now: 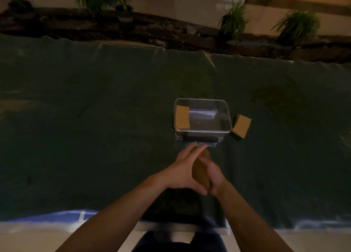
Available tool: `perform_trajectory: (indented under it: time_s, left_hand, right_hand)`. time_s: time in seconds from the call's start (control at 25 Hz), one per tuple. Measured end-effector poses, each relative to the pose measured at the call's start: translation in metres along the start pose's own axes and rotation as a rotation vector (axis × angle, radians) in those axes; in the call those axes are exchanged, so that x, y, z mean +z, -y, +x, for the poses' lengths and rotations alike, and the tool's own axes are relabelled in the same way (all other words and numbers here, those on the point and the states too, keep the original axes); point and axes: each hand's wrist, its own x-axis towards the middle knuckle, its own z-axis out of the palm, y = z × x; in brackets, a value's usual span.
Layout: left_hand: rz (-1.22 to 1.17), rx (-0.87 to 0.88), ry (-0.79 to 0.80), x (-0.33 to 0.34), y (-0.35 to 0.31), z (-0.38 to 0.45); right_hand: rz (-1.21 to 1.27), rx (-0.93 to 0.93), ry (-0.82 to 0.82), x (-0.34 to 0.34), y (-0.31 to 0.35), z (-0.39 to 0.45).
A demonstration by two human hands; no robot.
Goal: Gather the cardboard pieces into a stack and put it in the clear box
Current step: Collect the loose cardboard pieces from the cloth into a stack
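My left hand (183,171) and my right hand (213,175) press together around a brown cardboard stack (200,171) held on edge between the palms, just in front of the clear box (227,117). The box sits open on the dark green cloth. One cardboard piece (182,117) leans inside the box at its left end. Another cardboard piece (241,125) lies on the cloth, touching the box's right outer corner.
The dark green cloth (95,118) covers the whole table, with a blue and white strip along the near edge (57,216). The box's dark handle (199,139) faces me. Potted plants (233,22) stand on the floor beyond the far edge.
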Motion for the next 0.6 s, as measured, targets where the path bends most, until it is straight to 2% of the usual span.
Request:
perform_trajectory:
  time_s: [0.08, 0.16, 0.4, 0.6]
  left_hand:
    - [0.246, 0.042, 0.053, 0.012, -0.006, 0.006]
    - [0.389, 0.088, -0.011, 0.02, -0.015, 0.017]
    - [0.455, 0.05, -0.05, 0.032, -0.053, 0.069]
    - [0.622, 0.027, -0.031, 0.044, -0.097, 0.135]
  right_hand:
    - [-0.003, -0.004, 0.061, -0.002, 0.002, 0.001]
    - [-0.037, -0.021, 0.087, -0.009, 0.01, 0.002]
    - [-0.06, -0.026, 0.172, -0.062, 0.053, 0.01]
    - [-0.201, -0.115, 0.007, -0.117, 0.105, 0.017]
